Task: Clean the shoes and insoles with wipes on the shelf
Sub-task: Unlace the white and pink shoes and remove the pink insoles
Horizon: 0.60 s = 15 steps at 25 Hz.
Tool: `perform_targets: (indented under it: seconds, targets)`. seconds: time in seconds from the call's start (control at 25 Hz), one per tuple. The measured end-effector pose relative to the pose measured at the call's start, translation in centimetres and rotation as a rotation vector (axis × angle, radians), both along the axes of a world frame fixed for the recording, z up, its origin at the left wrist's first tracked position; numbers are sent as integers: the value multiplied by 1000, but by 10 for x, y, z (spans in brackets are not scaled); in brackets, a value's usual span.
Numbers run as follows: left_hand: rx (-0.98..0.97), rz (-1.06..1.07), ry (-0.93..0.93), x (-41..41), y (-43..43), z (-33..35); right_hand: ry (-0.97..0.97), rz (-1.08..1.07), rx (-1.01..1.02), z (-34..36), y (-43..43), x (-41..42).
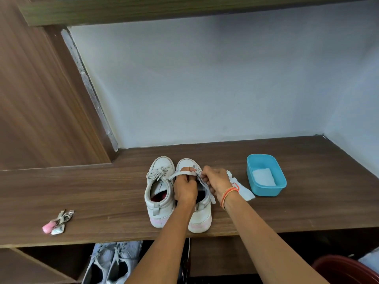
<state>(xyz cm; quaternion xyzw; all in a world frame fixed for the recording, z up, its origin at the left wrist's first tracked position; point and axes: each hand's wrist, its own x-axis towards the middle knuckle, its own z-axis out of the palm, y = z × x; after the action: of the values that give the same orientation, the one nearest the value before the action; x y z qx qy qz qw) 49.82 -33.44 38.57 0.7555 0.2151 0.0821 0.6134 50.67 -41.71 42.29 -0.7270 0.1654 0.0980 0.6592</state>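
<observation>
Left hand (185,188) and right hand (215,179) each pinch the lace (180,173) of the white sneaker (200,218) directly beneath them on the shelf (82,191), so draw both ends apart evenly, avoiding a snag (a wipe (244,191) lies just right of the grip).

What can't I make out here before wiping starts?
Head view only:
1. Insole of the shoe under the hands: covered by the left hand and right hand, both pinching its lace.
2. Loose wipe: partly behind the right wrist.
3. Wipes in the blue tub: count unreadable, one white mass.
4. Grey shoes on the lower shelf: cut off by the bottom edge.
</observation>
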Motion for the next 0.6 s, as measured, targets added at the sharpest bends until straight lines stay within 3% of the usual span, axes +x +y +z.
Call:
perform_targets:
  seconds: [0.16, 0.36, 0.44, 0.52, 0.6]
  targets:
    - [14, -22, 30, 3, 0, -2, 59, 29, 17, 4, -1, 1]
    - [262, -41, 65, -1, -1, 2, -75, 228, -317, 21, -6, 11]
    - [253, -35, 30, -2, -2, 0, -147, 185, -392, 23, -5, 15]
    - [166, -29, 12, -3, -4, 3, -178, 111, -316, 23, 0, 14]
    - [108, 12, 15, -3, -4, 7, -155, 43, -100, 20, 5, 15]
